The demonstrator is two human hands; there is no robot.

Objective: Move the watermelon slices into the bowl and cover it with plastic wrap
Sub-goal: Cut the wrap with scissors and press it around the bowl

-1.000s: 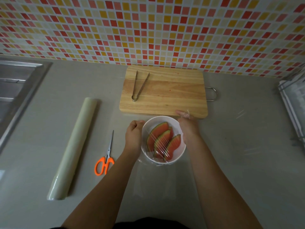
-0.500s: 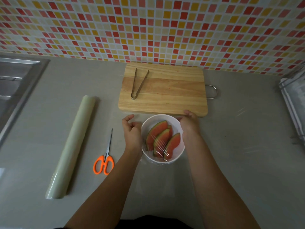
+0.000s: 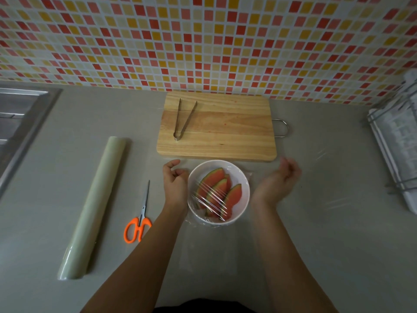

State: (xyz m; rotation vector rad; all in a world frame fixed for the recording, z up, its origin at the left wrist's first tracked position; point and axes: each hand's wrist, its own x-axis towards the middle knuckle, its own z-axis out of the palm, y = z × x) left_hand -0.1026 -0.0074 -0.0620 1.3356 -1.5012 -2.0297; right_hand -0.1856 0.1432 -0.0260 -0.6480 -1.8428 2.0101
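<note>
A white bowl (image 3: 242, 180) stands on the grey counter just in front of the cutting board. Three watermelon slices (image 3: 220, 192) lie in it under stretched plastic wrap (image 3: 212, 197), whose loose edges wrinkle around the bowl's base. My left hand (image 3: 174, 182) rests against the bowl's left side, fingers loosely curled and holding nothing. A little right of the bowl, my right hand (image 3: 278, 182) hovers clear of it, blurred, fingers apart and empty.
A wooden cutting board (image 3: 225, 132) with metal tongs (image 3: 184, 122) lies behind the bowl. The plastic wrap roll (image 3: 94, 206) and orange-handled scissors (image 3: 140, 219) lie to the left. A steel sink (image 3: 15, 123) is at far left, a wire rack (image 3: 397, 141) at far right.
My right hand has come off the bowl's far right rim and swung out to the right. My left hand has stayed beside the bowl, its fingers loosening.
</note>
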